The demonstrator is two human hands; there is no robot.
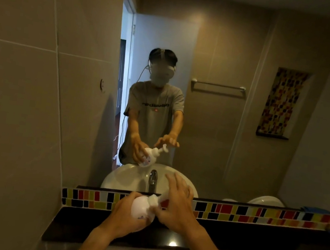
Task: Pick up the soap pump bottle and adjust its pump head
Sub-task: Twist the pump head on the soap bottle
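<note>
The white soap pump bottle (140, 207) is held up in the air in front of the mirror, tilted with its neck toward the right. My left hand (125, 215) wraps around its round body from below and the left. My right hand (177, 208) covers the pump head (153, 200), thumb and fingers around it, so most of the head is hidden. The mirror (212, 132) reflects the same bottle, tilted, with its pump nozzle showing under the reflected hand.
A dark countertop (270, 245) runs below the mirror, backed by a strip of coloured mosaic tiles (253, 215). The reflection shows a white basin, a chrome tap, a towel rail and a person wearing a headset. A tiled wall (23, 103) stands close on the left.
</note>
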